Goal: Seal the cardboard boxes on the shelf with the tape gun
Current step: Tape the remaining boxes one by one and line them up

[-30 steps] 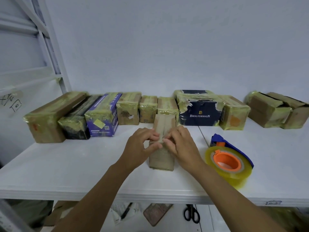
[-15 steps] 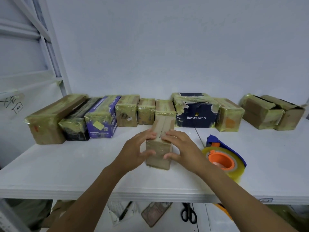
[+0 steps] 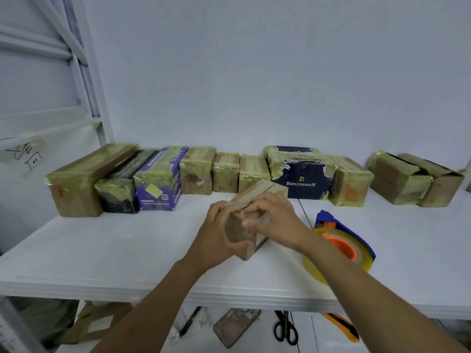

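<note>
A small brown cardboard box [image 3: 257, 197] lies on the white shelf [image 3: 127, 250], turned at an angle with its near end toward me. My left hand [image 3: 220, 233] grips the near end from the left, thumb under the front face. My right hand [image 3: 274, 217] presses on the top flaps and right side. A dark seam runs between the two top flaps. The tape gun [image 3: 342, 240], blue with an orange hub and a roll of yellowish clear tape, lies on the shelf just right of my right forearm, untouched.
A row of tape-wrapped boxes [image 3: 158, 179] lines the back wall, among them a navy box [image 3: 302, 179] and two brown boxes [image 3: 413, 177] at the far right. Below the shelf lie scissors [image 3: 285, 329], a phone case [image 3: 237, 327] and a pen.
The box has been turned from straight to angled, its far end swung right. My left hand slid down onto the near end. The tape gun has not moved.
</note>
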